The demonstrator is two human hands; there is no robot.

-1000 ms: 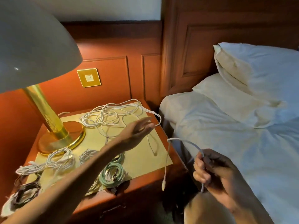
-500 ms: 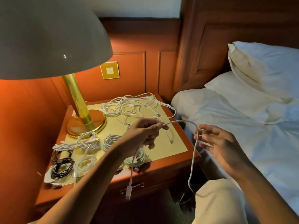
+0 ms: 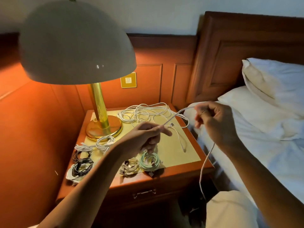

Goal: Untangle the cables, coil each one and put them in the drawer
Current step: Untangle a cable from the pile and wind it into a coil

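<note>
Above the bench (image 3: 177, 176), both hands now pinch the white cable (image 3: 175, 116), right hand (image 3: 213, 122) risen toward two o'clock of the left hand (image 3: 144, 137).

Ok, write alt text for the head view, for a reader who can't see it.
Two hands stretch a white cable above a wooden nightstand: the left hand pinches one part, the right hand grips another. Behind lies a tangled pile of white cables; coiled cables sit near the front, beside a brass lamp.

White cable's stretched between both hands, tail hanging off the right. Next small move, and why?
Probably wrap the first loop: the white cable looks free of the tangled pile, pinched by the left hand and gripped by the right hand, uncoiled.
</note>
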